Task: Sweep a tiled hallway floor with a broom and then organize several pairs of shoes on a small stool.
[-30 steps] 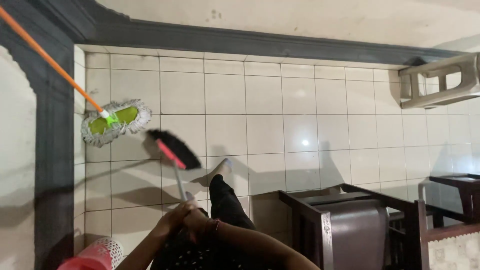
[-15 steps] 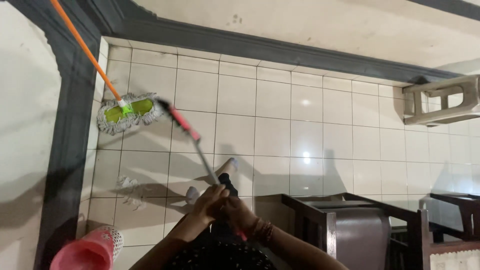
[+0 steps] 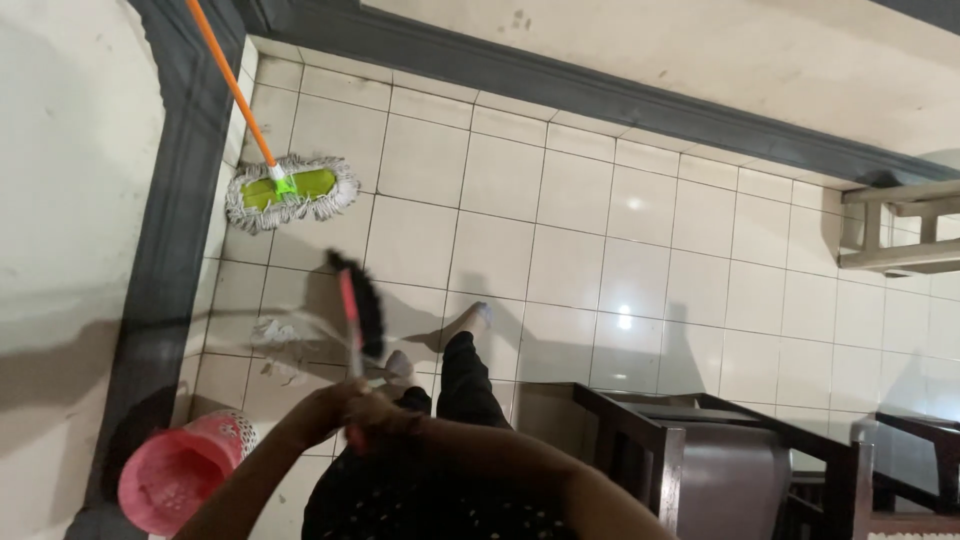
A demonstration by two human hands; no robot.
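A: Item: black-bristled broom (image 3: pixel 360 310), red handle, over floor tiles (image 3: pixel 590 260), beside litter (image 3: pixel 275 335).

B: Handling: probably light, stiff. Both hands, left hand (image 3: pixel 325 405) and right hand (image 3: pixel 385 415), fingers closed around the handle's upper end.

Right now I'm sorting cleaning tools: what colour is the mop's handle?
Orange mop handle, head view.

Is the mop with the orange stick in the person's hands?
No, the mop stands alone by the wall, while both hands grip the red-handled broom.

Bare forearms; black speckled top; black trousers (image 3: pixel 468 385); bare feet.
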